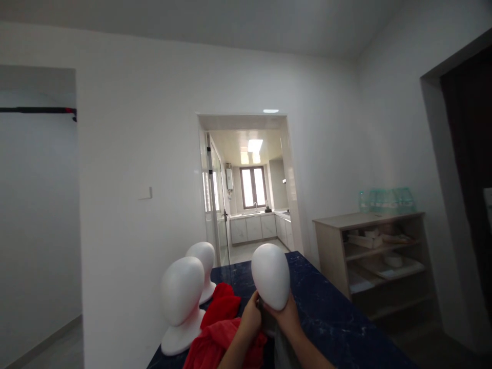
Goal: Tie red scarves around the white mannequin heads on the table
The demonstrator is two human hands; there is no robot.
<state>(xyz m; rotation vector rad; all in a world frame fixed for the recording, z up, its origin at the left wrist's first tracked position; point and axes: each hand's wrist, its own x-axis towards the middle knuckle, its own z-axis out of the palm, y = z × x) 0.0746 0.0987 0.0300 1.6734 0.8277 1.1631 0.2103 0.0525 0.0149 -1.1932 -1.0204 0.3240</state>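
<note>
A smooth white foam mannequin head (270, 275) stands on the dark blue marbled table in front of me. Both my hands are at its neck, just under the chin. My left hand (251, 313) is on the left side, its fingers closed at a dark grey cloth (283, 348) that hangs down between my forearms. My right hand (287, 313) reaches under the chin from the right, fingers curled toward the same cloth and partly hidden by the head. Beside my left forearm lies a crumpled red cloth (221, 306) with a lighter red cloth (215, 341) nearer me.
Two more white mannequin heads, a nearer one (182, 292) and a farther one (202, 259), stand at the table's left by the wall. The blue table (326, 302) extends right. A wooden shelf unit (330, 236) bears bottles (390, 200). Ahead, a doorway opens to a kitchen.
</note>
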